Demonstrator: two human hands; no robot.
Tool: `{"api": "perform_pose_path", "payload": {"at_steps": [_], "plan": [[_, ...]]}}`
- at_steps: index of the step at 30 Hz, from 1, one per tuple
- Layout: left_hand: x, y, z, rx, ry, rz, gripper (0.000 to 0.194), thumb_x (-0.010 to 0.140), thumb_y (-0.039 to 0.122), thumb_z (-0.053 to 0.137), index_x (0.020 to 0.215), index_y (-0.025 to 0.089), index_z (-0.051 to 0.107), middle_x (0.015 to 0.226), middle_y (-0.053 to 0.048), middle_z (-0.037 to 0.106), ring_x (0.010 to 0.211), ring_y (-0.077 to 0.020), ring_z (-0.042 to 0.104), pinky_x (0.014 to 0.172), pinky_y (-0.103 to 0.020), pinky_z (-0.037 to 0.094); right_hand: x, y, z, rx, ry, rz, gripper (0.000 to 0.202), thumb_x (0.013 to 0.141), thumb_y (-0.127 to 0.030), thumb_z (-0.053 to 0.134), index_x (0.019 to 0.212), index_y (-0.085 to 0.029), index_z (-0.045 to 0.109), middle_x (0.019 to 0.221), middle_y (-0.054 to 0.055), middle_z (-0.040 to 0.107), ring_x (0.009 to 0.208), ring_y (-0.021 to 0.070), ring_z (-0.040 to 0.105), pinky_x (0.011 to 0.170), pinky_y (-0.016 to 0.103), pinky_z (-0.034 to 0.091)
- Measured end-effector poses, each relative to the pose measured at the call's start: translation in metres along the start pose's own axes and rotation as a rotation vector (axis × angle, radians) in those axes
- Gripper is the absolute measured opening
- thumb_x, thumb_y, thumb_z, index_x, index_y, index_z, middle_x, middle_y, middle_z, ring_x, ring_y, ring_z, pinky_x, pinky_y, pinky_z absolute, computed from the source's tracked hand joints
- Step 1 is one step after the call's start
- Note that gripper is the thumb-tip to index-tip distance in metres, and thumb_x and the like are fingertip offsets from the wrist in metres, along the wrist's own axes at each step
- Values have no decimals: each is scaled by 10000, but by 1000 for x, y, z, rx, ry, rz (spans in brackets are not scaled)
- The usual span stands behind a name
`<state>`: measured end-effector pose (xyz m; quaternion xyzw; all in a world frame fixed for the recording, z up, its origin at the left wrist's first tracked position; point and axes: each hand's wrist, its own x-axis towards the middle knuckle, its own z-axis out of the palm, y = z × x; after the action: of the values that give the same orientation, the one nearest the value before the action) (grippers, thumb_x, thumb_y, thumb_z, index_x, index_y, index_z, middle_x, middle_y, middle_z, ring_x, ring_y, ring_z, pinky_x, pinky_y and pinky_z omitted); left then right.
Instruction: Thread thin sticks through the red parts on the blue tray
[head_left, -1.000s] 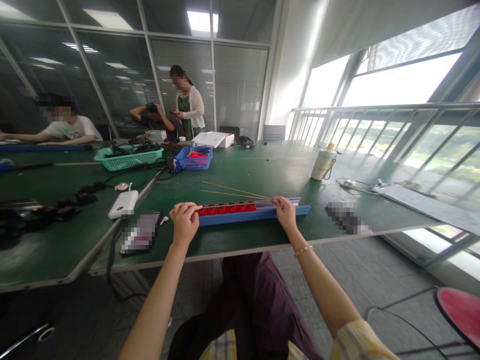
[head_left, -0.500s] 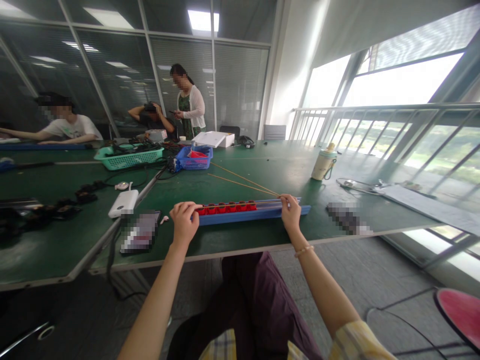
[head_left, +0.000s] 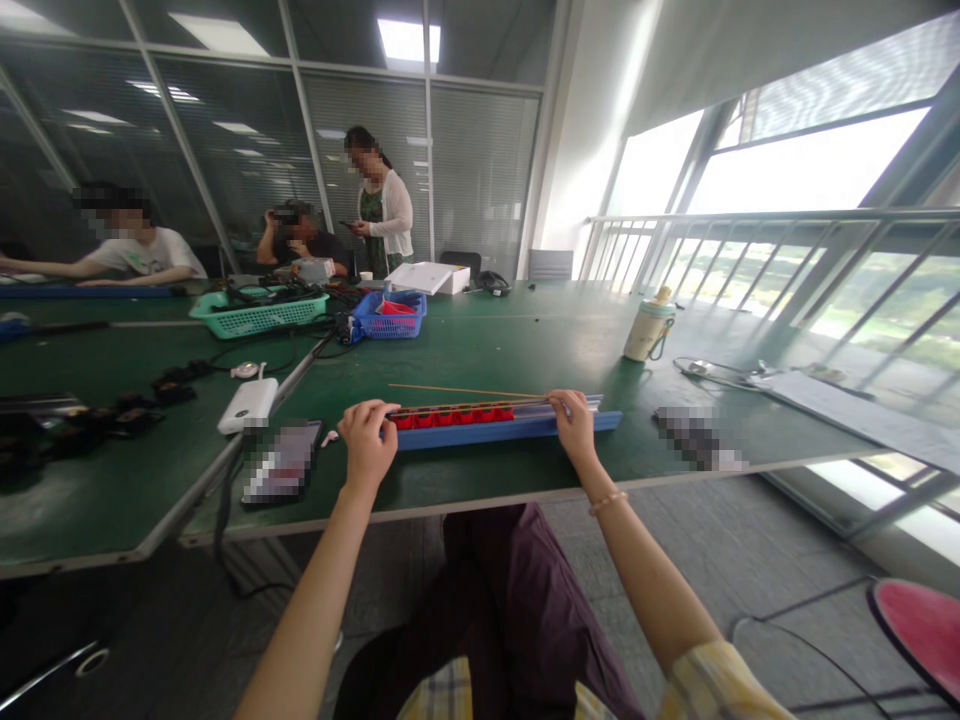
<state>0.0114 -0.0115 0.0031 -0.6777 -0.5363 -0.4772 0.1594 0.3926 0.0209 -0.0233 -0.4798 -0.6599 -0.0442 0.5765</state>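
Observation:
A long blue rail (head_left: 487, 432) lies crosswise near the table's front edge. Several small red blocks (head_left: 442, 416) sit in a row along its left and middle part. My left hand (head_left: 366, 435) is closed over the rail's left end, thumb in front and fingers behind. Toward the rail's right part, my right hand (head_left: 576, 425) pinches thin tan sticks (head_left: 457, 390). One stick reaches left behind the rail; another thin tan line runs along the tops of the red blocks. How many sticks are in the pinch is hidden by my fingers.
A phone (head_left: 285, 460), an earbud and a white power bank (head_left: 247, 405) lie left. Farther back stand a green basket (head_left: 259, 318) and a blue basket (head_left: 390, 318). A bottle (head_left: 649, 328), a blurred dark object and papers (head_left: 847, 410) are right. Three people are across the table.
The two sticks that fanned toward the back left have swung down close to the rail; one shows apart from it now. My right hand has shifted slightly left.

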Motion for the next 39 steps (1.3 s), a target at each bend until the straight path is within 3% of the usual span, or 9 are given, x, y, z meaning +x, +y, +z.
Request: {"api": "perform_pose_path", "payload": {"at_steps": [4,11,19,39], "plan": [[-1,-1,1,9,-27,9,313,853,129,488,956,270,749,1053,-69,659,1062,-269,530,910,-426,375,0,0,0,3,-8,0,240,953,-338,481,866,-240,683,895,68,719,946,261,582,889,418,474],[0,-1,1,14,-8,3,360,865,132,476,1095,253,725,1068,-80,658,1066,-270,530,921,-425,384,0,-1,0,16,10,13,245,954,-332,477,874,-236,687,902,72,718,944,260,586,885,419,475],[0,-2,2,3,3,26,302,845,115,510,974,253,746,1048,-60,677,1049,-255,537,913,-411,388,0,3,1,24,3,-19,229,962,-319,482,866,-237,673,881,59,709,921,253,579,865,407,472],[-1,0,2,17,-61,68,328,884,140,490,1022,286,749,1070,-37,713,1070,-262,531,938,-427,365,1,2,2,62,12,-20,241,964,-334,490,905,-242,704,965,62,743,975,255,615,918,427,473]]}}
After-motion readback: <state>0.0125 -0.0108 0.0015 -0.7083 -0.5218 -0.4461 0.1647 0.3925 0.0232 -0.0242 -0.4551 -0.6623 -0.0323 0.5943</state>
